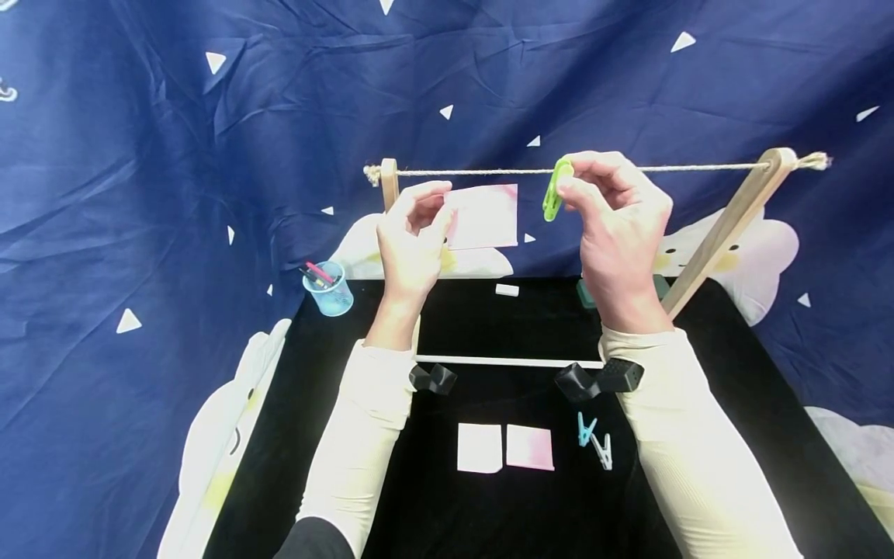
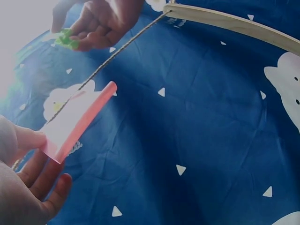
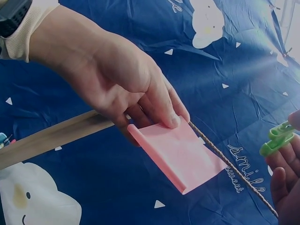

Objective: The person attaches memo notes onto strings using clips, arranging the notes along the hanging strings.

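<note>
My left hand [image 1: 414,237] pinches a pink-and-white sheet of paper [image 1: 483,217] by its left edge, between thumb and fingers. In the head view the sheet appears just below a stretched rope [image 1: 482,171]. The left wrist view shows the paper [image 2: 77,122] with one edge curled. To the right, my right hand [image 1: 621,225] pinches a green clothespin [image 1: 555,190] close to the rope, apart from the paper. Both hands also show in the right wrist view, the left hand [image 3: 126,79] with the paper [image 3: 180,157] and the right with the clothespin [image 3: 277,138].
Wooden posts [image 1: 726,225] hold the rope ends. On the black table lie a white paper [image 1: 479,448], a pink paper [image 1: 529,447], a blue clothespin [image 1: 585,429], a white clothespin [image 1: 603,451] and a small white block [image 1: 507,290]. A blue pen cup [image 1: 334,296] stands back left.
</note>
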### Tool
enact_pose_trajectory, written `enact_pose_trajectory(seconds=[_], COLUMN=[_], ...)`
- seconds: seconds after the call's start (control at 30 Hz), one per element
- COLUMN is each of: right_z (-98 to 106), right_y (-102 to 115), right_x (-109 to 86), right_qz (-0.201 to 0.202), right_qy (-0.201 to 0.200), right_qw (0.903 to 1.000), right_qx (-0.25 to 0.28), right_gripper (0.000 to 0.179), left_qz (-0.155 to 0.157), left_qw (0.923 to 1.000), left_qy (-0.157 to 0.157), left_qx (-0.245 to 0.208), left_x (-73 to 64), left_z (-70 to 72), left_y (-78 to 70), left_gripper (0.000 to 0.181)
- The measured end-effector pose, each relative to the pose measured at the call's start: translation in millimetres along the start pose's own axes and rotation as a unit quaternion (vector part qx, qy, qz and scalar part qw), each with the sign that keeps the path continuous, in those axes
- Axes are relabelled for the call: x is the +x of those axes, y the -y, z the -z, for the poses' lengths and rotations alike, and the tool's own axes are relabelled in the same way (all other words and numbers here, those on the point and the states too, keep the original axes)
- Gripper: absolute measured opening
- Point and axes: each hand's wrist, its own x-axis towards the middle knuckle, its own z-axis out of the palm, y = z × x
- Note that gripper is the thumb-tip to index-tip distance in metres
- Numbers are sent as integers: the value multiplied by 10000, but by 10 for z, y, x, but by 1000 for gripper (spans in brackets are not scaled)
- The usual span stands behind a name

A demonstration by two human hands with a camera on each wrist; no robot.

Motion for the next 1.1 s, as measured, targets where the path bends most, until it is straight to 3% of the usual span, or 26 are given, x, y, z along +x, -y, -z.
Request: enact_pose_trajectory(seconds=[0.2,0.8,1.1], right_z=[-106,-269,-355], right_y=[-4,-140,-134], right_x=[84,225,295], right_qz=[-193,-255,-710], right_qy=[-80,263,275], right_qw=[9998,9993,9971], right_qx=[-75,-108,49], right_gripper=[19,21,16], left_qz=[56,331,275], left_qw=[10000,9994,9996], left_qy=[-1,-37,-9], left_qx=[33,44,120], left_x=[11,22,25], left_z=[9,-11,-9], left_y=[10,-5,30], left_gripper=[24,24,25])
